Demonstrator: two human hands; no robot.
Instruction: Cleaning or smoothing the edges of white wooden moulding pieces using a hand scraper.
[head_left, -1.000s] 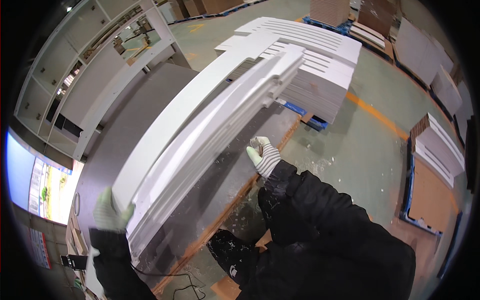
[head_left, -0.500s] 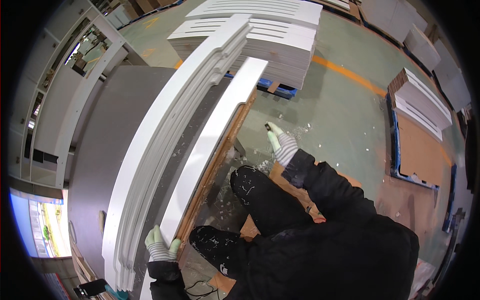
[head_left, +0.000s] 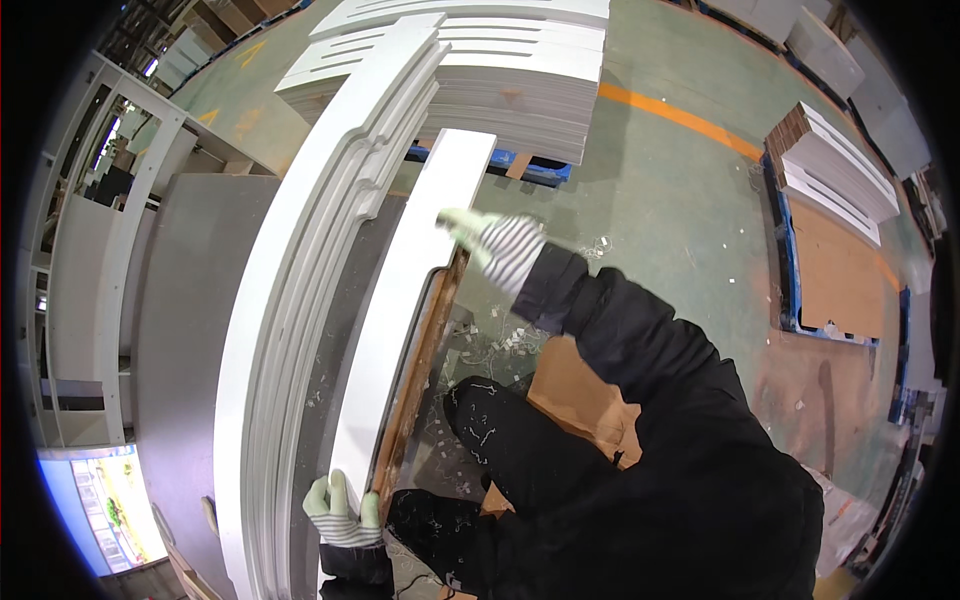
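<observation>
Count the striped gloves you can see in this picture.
2. One is on the left hand, at the lower part of the nearest white board; the other is on the right hand, toward that board's far end. Neither is hidden.

the right hand (head_left: 490,245) is a blur — i can't tell if it holds some small thing. the left hand (head_left: 343,508) and its sleeve hide part of the white board (head_left: 410,270). the row of long boards (head_left: 290,250) gets cut off at the bottom, and the big stack (head_left: 510,110) at the top. the floor bits (head_left: 515,340) — too tiny to tell.
</observation>
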